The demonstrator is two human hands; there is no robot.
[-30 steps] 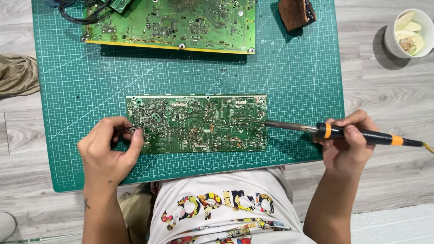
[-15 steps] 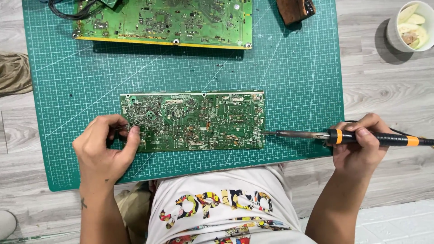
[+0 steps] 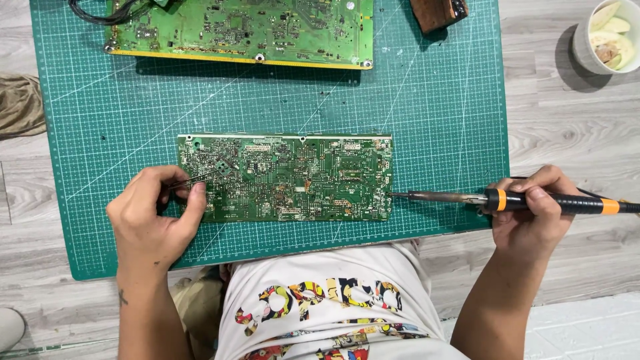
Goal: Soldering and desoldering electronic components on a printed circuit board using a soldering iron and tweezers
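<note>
A green circuit board [image 3: 287, 177] lies flat in the middle of a green cutting mat [image 3: 433, 107]. My left hand [image 3: 150, 220] rests at the board's left edge and pinches thin tweezers [image 3: 193, 179] whose tips reach onto the board. My right hand [image 3: 533, 213] grips a black and orange soldering iron [image 3: 507, 200]. Its metal tip touches the board's right edge, low down.
A larger green circuit board [image 3: 240, 30] with black cables lies at the mat's far edge. A brown block [image 3: 437, 12] sits at the top of the mat. A white cup [image 3: 603, 37] stands on the wooden floor at top right, tan cloth [image 3: 20, 103] at left.
The soldering iron has pulled back to the right, so its tip now sits at the board's right edge. My left hand stays at the board's left edge with the tweezers.
</note>
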